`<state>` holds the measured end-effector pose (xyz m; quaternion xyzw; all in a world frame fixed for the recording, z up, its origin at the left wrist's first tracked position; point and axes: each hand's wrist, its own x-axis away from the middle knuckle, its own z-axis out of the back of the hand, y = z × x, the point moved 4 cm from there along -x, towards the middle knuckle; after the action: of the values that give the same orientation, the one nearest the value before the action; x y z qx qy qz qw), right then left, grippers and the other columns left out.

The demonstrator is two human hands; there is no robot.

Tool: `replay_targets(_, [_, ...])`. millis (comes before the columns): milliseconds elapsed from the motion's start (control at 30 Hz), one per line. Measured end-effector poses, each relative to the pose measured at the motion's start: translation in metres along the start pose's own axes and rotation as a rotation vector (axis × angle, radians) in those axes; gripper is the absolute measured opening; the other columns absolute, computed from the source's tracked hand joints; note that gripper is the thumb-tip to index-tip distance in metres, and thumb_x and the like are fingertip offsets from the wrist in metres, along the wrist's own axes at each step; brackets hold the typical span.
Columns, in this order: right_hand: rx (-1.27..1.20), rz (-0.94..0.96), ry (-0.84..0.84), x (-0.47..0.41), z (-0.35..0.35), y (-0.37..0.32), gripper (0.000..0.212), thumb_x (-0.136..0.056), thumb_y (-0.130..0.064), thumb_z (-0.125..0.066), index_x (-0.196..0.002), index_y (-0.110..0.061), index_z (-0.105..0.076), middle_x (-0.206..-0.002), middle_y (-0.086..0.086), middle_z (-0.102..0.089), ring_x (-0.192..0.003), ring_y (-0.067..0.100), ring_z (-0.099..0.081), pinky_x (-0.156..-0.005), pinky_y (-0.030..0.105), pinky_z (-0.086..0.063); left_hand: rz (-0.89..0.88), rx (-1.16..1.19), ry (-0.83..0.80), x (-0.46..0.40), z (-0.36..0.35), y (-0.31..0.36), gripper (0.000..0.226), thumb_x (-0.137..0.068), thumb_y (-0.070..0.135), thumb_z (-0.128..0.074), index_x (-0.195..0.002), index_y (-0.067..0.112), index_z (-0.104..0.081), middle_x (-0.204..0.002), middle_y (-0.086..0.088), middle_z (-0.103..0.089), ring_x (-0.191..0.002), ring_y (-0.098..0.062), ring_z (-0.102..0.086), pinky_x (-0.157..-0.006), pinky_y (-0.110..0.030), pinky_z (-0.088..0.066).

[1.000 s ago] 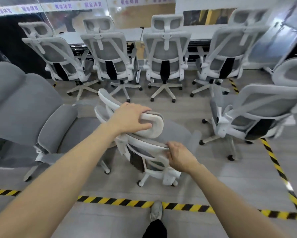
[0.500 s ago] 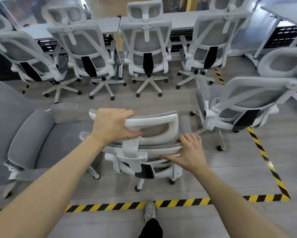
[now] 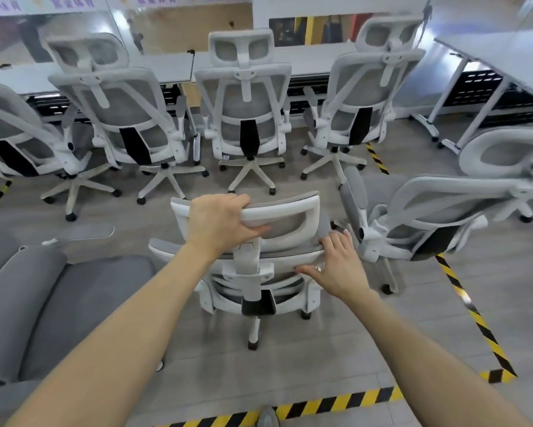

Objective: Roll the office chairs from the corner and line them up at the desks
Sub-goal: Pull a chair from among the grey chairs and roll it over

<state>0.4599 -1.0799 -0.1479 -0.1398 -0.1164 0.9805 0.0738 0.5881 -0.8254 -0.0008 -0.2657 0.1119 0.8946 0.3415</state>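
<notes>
A white-framed office chair with grey mesh [image 3: 285,224] stands just in front of me, its back towards me. My left hand [image 3: 219,221] grips the top left of its headrest, fingers curled over the rim. My right hand [image 3: 336,265] rests on the top edge of the backrest at the right, fingers fairly straight. Several matching chairs [image 3: 243,118] stand in a row at the long white desks [image 3: 166,67] along the far wall.
Another white chair [image 3: 428,211] stands close on the right, turned sideways. A grey padded chair [image 3: 43,303] fills the left foreground. Yellow-black floor tape [image 3: 475,315] runs on the right and along the near floor. A second desk [image 3: 505,57] stands at the far right.
The held chair has swung round so that its back squarely faces me, and it has rolled towards the desks. My right hand shifted along the backrest's top edge.
</notes>
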Motion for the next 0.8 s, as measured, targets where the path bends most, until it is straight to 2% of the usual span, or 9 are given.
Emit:
replay_targets(167, [0.042,-0.009,-0.096,-0.048,-0.006,0.017,0.105,-0.076,-0.107,-0.036,-0.115,-0.013,-0.06,-0.114,0.0,-0.057,-0.124,0.028,-0.052,-0.131,0.053,-0.027,0.024,0.007,-0.008,-0.036,-0.025,-0.013,0.066,-0.078,0.086,-0.072,-0.066,0.023,-0.056,-0.056,0.008,-0.054,-0.053,-0.021,-0.055,-0.049,-0.03,-0.042])
replay_targets(300, [0.027,0.016,-0.046,-0.078,-0.01,0.03,0.092,-0.077,-0.103,-0.048,-0.106,-0.016,-0.059,-0.106,-0.003,-0.056,-0.115,0.027,-0.051,-0.125,0.051,-0.034,0.041,-0.007,0.021,-0.064,-0.042,-0.018,0.065,-0.078,0.082,-0.074,-0.063,0.024,-0.05,-0.055,0.008,-0.047,-0.052,-0.02,-0.048,-0.049,-0.029,-0.036])
replay_targets(467, [0.024,0.03,-0.048,-0.116,-0.015,0.043,0.089,-0.077,-0.104,-0.049,-0.102,-0.02,-0.06,-0.102,-0.008,-0.053,-0.105,0.021,-0.049,-0.114,0.043,-0.04,0.068,-0.034,-0.002,-0.095,-0.062,-0.026,0.058,-0.078,0.079,-0.077,-0.065,0.025,-0.061,-0.055,0.009,-0.052,-0.054,-0.018,-0.054,-0.052,-0.031,-0.04])
replay_targets(533, [0.013,0.031,-0.072,-0.133,-0.018,0.051,0.09,-0.074,-0.106,-0.049,-0.101,-0.021,-0.061,-0.102,-0.008,-0.056,-0.107,0.021,-0.052,-0.114,0.042,-0.04,0.072,-0.037,0.0,-0.108,-0.067,-0.029,0.057,-0.078,0.08,-0.077,-0.066,0.026,-0.063,-0.056,0.009,-0.053,-0.055,-0.017,-0.055,-0.052,-0.031,-0.041])
replay_targets(667, [0.005,0.031,-0.095,-0.163,-0.028,0.065,0.085,-0.066,-0.1,-0.064,-0.104,-0.024,-0.065,-0.105,-0.008,-0.06,-0.113,0.022,-0.056,-0.115,0.041,-0.04,0.117,-0.04,0.002,-0.127,-0.08,-0.034,0.064,-0.077,0.089,-0.068,-0.07,0.026,-0.068,-0.059,0.009,-0.057,-0.059,-0.018,-0.06,-0.054,-0.035,-0.047])
replay_targets(800, [-0.019,0.024,-0.094,-0.175,-0.03,0.072,0.084,-0.066,-0.098,-0.066,-0.104,-0.024,-0.066,-0.105,-0.008,-0.063,-0.113,0.022,-0.055,-0.114,0.04,-0.04,0.121,-0.035,-0.005,-0.141,-0.09,-0.035,0.064,-0.076,0.091,-0.067,-0.071,0.027,-0.072,-0.059,0.008,-0.059,-0.061,-0.018,-0.061,-0.056,-0.036,-0.048])
